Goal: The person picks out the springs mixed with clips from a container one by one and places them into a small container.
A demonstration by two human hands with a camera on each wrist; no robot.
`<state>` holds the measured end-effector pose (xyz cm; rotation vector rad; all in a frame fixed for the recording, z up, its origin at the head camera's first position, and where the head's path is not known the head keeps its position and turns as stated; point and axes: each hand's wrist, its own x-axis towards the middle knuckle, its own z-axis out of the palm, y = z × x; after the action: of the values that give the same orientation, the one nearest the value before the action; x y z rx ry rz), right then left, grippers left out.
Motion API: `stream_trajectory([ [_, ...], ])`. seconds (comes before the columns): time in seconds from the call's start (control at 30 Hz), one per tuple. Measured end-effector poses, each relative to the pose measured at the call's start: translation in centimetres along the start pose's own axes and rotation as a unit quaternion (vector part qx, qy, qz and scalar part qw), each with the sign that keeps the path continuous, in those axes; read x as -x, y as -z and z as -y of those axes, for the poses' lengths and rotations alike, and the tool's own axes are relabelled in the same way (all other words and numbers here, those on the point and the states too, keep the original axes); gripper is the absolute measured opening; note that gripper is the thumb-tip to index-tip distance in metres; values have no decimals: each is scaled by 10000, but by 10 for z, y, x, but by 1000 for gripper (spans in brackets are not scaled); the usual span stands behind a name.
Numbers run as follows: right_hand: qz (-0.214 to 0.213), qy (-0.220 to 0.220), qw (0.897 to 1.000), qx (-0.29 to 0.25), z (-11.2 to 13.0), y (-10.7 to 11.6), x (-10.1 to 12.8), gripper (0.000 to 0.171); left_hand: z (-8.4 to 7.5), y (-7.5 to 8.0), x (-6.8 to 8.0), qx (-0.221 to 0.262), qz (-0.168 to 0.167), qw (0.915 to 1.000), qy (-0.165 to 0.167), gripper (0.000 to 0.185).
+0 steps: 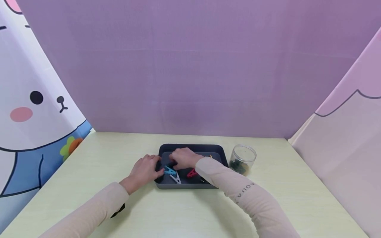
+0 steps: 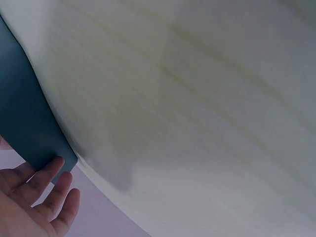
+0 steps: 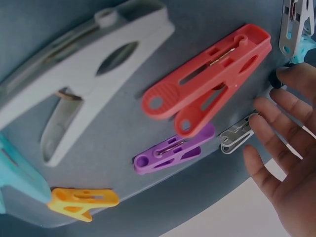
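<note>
My left hand (image 1: 146, 170) grips the left end of a dark grey tray (image 1: 190, 186), thumb inside the rim; in the left wrist view its fingers (image 2: 49, 170) lie along the outer wall. My right hand (image 1: 185, 158) reaches down into the tray's left part. Its fingertips pinch a small black object (image 3: 277, 79), mostly hidden, whose kind I cannot tell. Plastic clothespins lie around it: a light blue one (image 1: 170, 170), a white one (image 1: 175, 178) and a red one (image 3: 212, 79). A purple clothespin (image 3: 173, 150) and a yellow clothespin (image 3: 81, 201) show in the right wrist view.
A clear jar (image 1: 244, 153) holding dark green and tan pieces stands by the tray's right end. Beneath both is a pale wooden table (image 1: 166, 215). A purple cloth backdrop (image 1: 190, 66) rises behind, with printed panels at both sides.
</note>
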<state>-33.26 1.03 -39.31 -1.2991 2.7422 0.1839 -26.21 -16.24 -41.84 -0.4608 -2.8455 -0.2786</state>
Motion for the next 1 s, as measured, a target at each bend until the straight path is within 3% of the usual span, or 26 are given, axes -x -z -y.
stream_trajectory([
  [0.63,-36,31,10000,39,-2,-1,2,10,2,-2,-2,-23,-32,10000,-47,44],
  [1.0,-310,-8,9995,-16,-8,4,7,6,2,-3,-2,-20,75,10000,23,44],
])
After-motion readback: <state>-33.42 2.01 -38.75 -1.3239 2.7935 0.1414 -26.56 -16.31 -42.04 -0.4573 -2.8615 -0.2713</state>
